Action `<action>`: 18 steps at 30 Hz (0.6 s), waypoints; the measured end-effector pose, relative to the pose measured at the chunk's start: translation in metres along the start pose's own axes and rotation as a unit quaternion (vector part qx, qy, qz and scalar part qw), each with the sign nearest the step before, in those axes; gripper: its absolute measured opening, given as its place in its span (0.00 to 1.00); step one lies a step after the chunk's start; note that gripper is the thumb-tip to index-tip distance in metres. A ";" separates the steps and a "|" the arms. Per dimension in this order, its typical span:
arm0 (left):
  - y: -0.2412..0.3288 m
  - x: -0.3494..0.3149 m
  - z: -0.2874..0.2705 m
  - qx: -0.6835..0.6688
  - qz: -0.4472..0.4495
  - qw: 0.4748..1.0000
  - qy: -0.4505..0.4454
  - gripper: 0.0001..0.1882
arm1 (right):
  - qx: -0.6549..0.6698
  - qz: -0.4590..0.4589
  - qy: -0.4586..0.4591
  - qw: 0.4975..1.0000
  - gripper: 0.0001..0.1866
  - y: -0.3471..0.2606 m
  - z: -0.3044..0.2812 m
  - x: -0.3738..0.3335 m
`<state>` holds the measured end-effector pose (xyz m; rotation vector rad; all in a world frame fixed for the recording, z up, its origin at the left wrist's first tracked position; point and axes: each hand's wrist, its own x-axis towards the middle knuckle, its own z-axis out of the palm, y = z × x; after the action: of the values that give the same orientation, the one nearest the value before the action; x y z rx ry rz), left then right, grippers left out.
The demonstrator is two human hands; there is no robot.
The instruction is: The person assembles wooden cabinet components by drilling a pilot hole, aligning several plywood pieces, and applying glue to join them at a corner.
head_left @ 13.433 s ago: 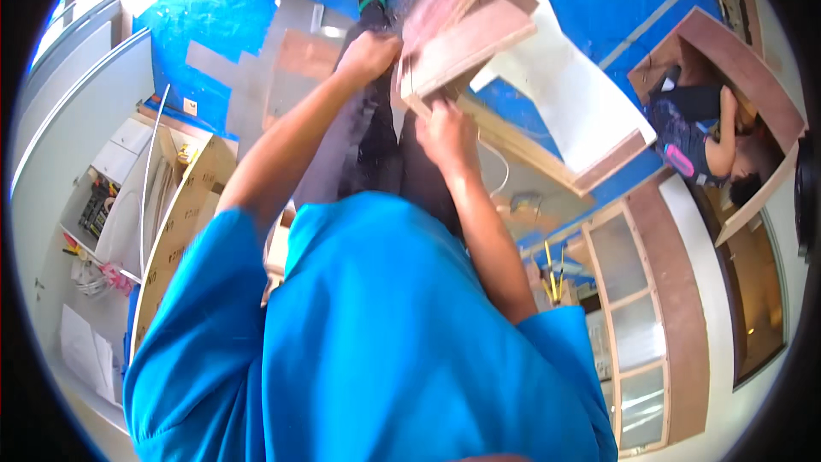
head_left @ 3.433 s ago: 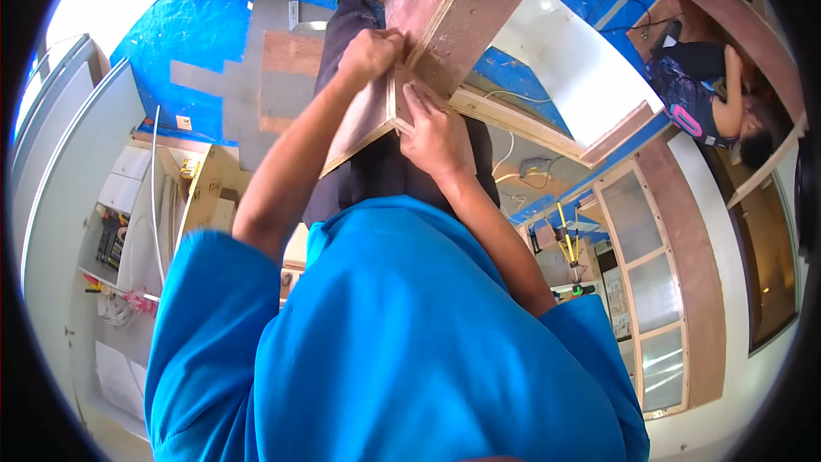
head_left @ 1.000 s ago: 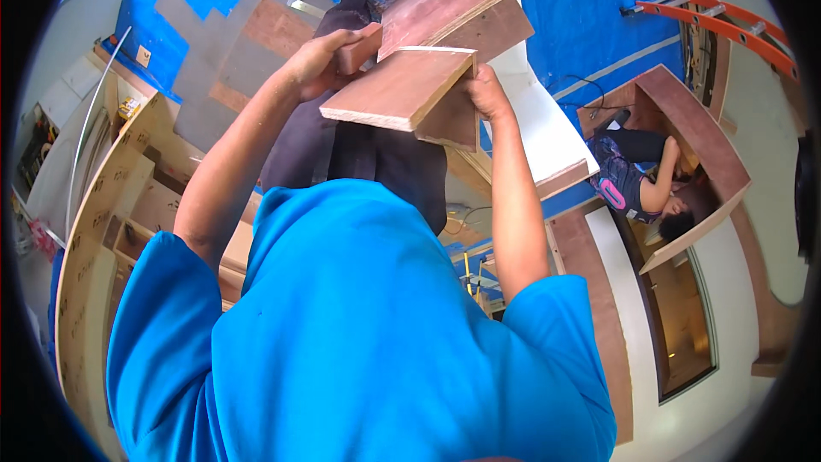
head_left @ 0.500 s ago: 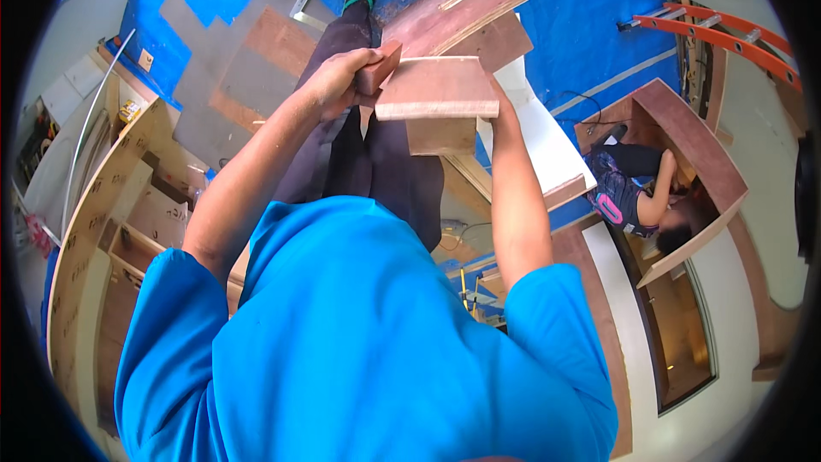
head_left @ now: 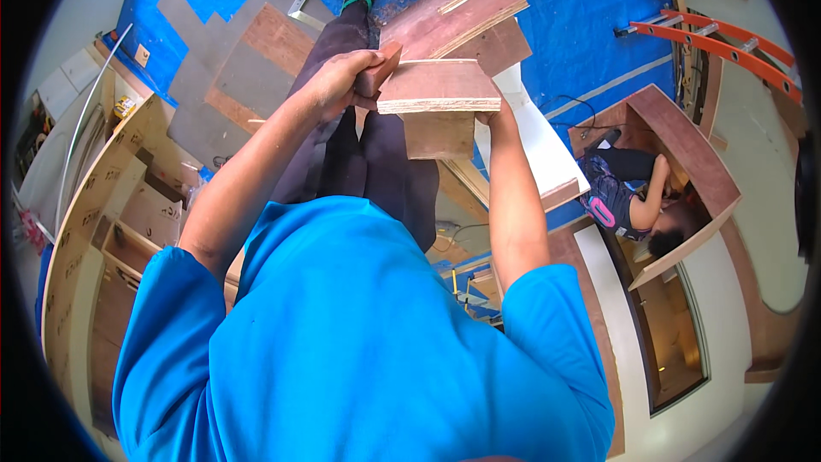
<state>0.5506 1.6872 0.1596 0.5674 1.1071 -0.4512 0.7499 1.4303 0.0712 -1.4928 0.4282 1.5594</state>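
Observation:
My left hand (head_left: pixel 342 81) is closed around a reddish-brown rectangular block (head_left: pixel 379 70). The block is against or very close to the left edge of a small plywood piece (head_left: pixel 440 85), whose pale layered edge faces me. Below this top board a second plywood panel (head_left: pixel 440 135) hangs down, seemingly joined to it. My right hand (head_left: pixel 493 111) grips the piece at its right side; most of its fingers are hidden behind the wood. Both hands are held out in front of me, above my legs.
Stacked plywood boards (head_left: pixel 466 17) and grey panels (head_left: pixel 231 51) lie on blue floor sheeting (head_left: pixel 564 0). An open wooden cabinet (head_left: pixel 684 137) stands at the right, with another person (head_left: pixel 623 192) bent into it. An orange ladder (head_left: pixel 727 47) is far right; a curved wooden frame (head_left: pixel 85 231) is left.
The plywood piece has tilted slightly, so its layered front edge shows more clearly. Both hands keep their grip, and the block stays by the left edge.

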 end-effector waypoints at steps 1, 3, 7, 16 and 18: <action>-0.001 0.001 0.000 0.000 0.000 1.000 -0.001 0.26 | 0.000 0.000 0.001 1.000 0.21 0.002 -0.003 0.003; -0.003 0.008 -0.004 0.004 0.040 0.999 0.010 0.25 | -0.021 -0.023 -0.011 0.999 0.19 0.008 -0.010 0.008; -0.004 0.069 -0.045 -0.107 -0.015 0.970 0.217 0.30 | -0.025 -0.047 -0.049 0.997 0.18 0.013 -0.012 0.010; -0.035 0.098 -0.009 -0.196 0.055 0.979 -0.029 0.28 | -0.369 -0.511 0.235 0.740 0.24 0.049 0.043 -0.019; -0.056 0.106 -0.023 -0.209 0.068 0.976 0.011 0.29 | -0.362 -0.560 0.270 0.695 0.28 0.044 0.080 -0.032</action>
<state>0.5418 1.6524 0.0427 0.2744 1.1351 -0.0870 0.6626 1.4564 0.1030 -2.1510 -0.8204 0.2137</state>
